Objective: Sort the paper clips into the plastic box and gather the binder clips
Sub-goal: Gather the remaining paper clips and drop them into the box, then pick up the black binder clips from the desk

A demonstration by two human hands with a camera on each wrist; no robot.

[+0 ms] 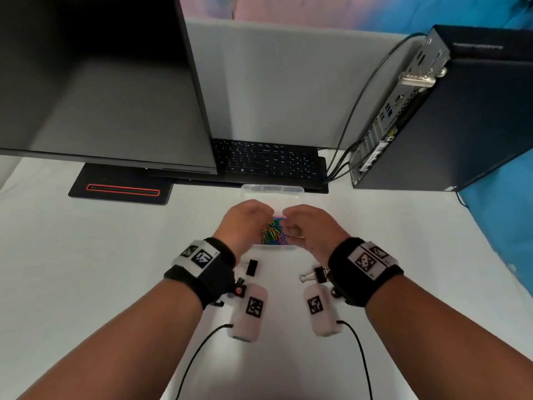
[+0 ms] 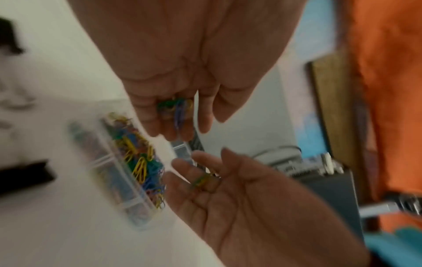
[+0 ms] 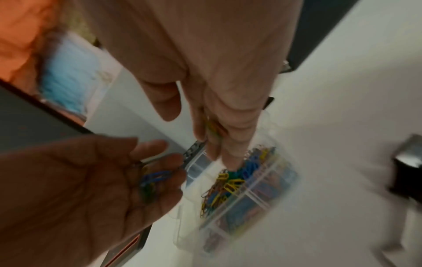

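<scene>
A clear plastic box (image 1: 274,248) lies on the white table, its lid (image 1: 272,190) open toward the keyboard. Coloured paper clips (image 1: 272,233) fill one compartment. Both hands hover close together over it. My left hand (image 1: 249,217) curls its fingers round a small bunch of paper clips (image 2: 177,108). My right hand (image 1: 304,223) holds a few more paper clips (image 3: 212,128) between its fingers, above the box (image 3: 269,195). Two black binder clips lie near my wrists, one (image 1: 251,267) on the left and one (image 1: 315,275) on the right.
A monitor (image 1: 101,82) on its red-trimmed stand (image 1: 121,190) fills the back left. Just behind the box lies a black keyboard (image 1: 268,163). A computer tower (image 1: 447,111) with cables stands at the back right. White tabletop (image 1: 86,269) stretches out to both sides.
</scene>
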